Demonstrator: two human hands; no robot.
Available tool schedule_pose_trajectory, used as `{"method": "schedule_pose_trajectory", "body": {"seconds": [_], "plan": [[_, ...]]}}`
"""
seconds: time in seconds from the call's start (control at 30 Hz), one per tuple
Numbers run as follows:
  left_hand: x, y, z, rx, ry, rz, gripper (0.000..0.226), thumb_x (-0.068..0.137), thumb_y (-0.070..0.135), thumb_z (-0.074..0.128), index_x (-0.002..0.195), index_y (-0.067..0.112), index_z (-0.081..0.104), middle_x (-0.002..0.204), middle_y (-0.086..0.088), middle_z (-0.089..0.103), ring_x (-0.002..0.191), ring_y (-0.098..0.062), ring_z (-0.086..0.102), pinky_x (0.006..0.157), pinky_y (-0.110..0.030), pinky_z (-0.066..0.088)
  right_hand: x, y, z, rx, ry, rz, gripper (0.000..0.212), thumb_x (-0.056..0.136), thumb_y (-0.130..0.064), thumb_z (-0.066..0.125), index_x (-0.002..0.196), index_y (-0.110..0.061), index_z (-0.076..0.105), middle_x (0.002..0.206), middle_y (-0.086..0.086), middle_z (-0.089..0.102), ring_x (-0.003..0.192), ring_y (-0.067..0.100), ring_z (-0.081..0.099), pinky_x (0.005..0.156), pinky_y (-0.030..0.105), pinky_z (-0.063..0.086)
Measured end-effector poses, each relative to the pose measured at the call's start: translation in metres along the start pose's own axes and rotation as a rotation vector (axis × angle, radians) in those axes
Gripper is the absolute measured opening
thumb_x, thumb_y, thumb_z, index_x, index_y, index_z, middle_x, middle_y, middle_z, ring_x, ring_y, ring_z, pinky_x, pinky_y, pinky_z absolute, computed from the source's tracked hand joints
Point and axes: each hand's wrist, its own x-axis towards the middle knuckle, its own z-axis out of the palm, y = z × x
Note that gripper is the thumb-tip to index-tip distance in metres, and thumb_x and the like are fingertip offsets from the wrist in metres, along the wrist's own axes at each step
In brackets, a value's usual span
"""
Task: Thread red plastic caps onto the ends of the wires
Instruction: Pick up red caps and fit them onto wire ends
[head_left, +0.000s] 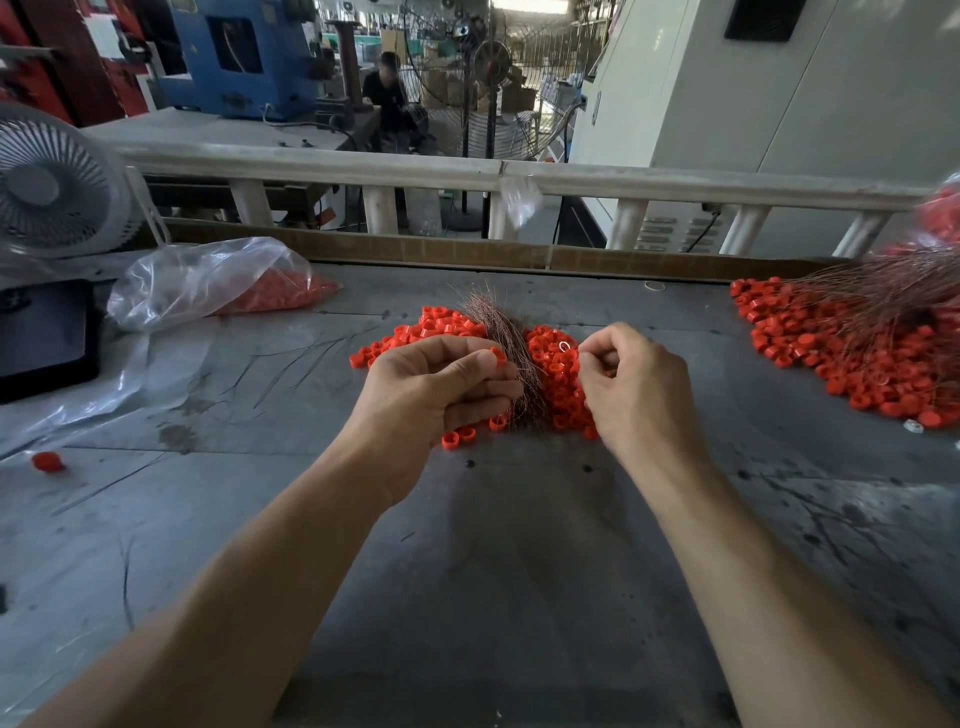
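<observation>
Head view, the only one, looks down on a grey worktable (509, 545) with both forearms reaching in from six o'clock. At the centre the left hand (436, 395) pinches a single red cap (497, 357) between thumb and forefinger, its other fingers curled beside a bundle of copper wires (498, 332). That bundle lies across a central pile of red caps (556, 374), and its lower end is hidden behind the left fingers. At about three o'clock from the left hand, the right hand (634, 384) has its fingers curled, thumb and forefinger close together; whether a wire sits between them is too fine to make out. Far off at two o'clock a second heap of caps (841, 358) carries more wires (893, 291), blurred and cut off by the frame edge. At ten o'clock a clear plastic bag (208, 280) holds more caps, only partly seen through the film. One stray cap (48, 461) sits alone at eight o'clock. A white fan (52, 187) is cut off at nine o'clock.
</observation>
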Motion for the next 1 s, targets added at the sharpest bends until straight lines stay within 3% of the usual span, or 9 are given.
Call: {"method": "schedule_pose_trajectory", "body": {"seconds": [0.13,0.23,0.3,0.4,0.5,0.63,0.8,1.0], "plan": [[-0.001,0.001,0.000,0.004,0.002,0.002,0.013,0.092,0.008,0.068,0.103,0.002,0.070,0.102,-0.023,0.075,0.093,-0.030,0.076,0.074,-0.030,0.062,0.000,0.000,0.001,0.125,-0.035,0.057,0.013,0.095,-0.015,0.064,0.084,-0.022,0.064,0.072,-0.001,0.071,0.067,0.019,0.072,0.064,0.046,0.060],[-0.001,0.001,0.001,0.003,0.002,0.003,0.012,0.093,0.007,0.067,0.103,0.002,0.069,0.102,-0.024,0.075,0.092,-0.030,0.076,0.074,-0.031,0.062,0.001,-0.002,0.002,0.133,-0.041,0.049,0.007,0.093,-0.013,0.066,0.088,-0.017,0.065,0.075,-0.001,0.071,0.067,0.022,0.070,0.065,0.045,0.060],[-0.001,0.001,0.001,0.005,0.002,0.003,0.011,0.093,0.007,0.067,0.102,0.002,0.069,0.102,-0.024,0.075,0.092,-0.029,0.076,0.074,-0.030,0.062,0.002,-0.001,0.002,0.114,-0.026,0.030,0.005,0.092,-0.013,0.067,0.089,-0.017,0.066,0.076,-0.005,0.069,0.066,0.016,0.067,0.063,0.036,0.059],[-0.001,0.001,0.000,0.005,0.000,0.005,0.012,0.093,0.007,0.067,0.104,0.001,0.069,0.103,-0.024,0.075,0.092,-0.029,0.076,0.074,-0.030,0.061,0.001,0.000,0.001,0.098,-0.014,-0.019,0.008,0.091,-0.012,0.070,0.086,-0.018,0.070,0.076,-0.011,0.067,0.069,0.002,0.063,0.058,0.010,0.046],[-0.001,0.001,0.000,0.004,0.000,0.006,0.013,0.093,0.007,0.067,0.104,0.001,0.069,0.103,-0.024,0.075,0.093,-0.030,0.076,0.074,-0.030,0.061,0.001,0.002,0.001,0.091,-0.036,-0.055,0.005,0.093,-0.013,0.072,0.090,-0.017,0.074,0.082,-0.008,0.071,0.074,0.000,0.063,0.061,0.003,0.042],[0.000,0.001,0.000,0.002,0.002,0.004,0.013,0.092,0.008,0.068,0.104,0.002,0.069,0.103,-0.024,0.075,0.094,-0.030,0.076,0.074,-0.030,0.061,0.002,0.005,0.004,0.073,-0.061,-0.035,0.006,0.094,-0.017,0.074,0.098,-0.018,0.077,0.086,-0.007,0.072,0.082,0.009,0.066,0.067,0.006,0.042],[-0.001,0.001,0.000,-0.001,0.002,0.004,0.012,0.092,0.008,0.069,0.102,0.002,0.070,0.103,-0.024,0.075,0.093,-0.030,0.076,0.073,-0.029,0.061,0.004,0.008,0.006,0.027,-0.037,-0.084,0.006,0.095,-0.025,0.072,0.095,-0.026,0.078,0.093,-0.009,0.066,0.080,0.003,0.058,0.067,0.004,0.035],[-0.001,0.000,0.000,0.003,0.004,0.002,0.012,0.092,0.007,0.068,0.103,0.002,0.070,0.102,-0.024,0.075,0.094,-0.030,0.076,0.073,-0.029,0.061,0.004,0.008,0.006,0.021,-0.038,-0.060,0.011,0.098,-0.023,0.067,0.091,-0.022,0.075,0.084,-0.006,0.072,0.082,0.015,0.066,0.073,0.031,0.052]]}}
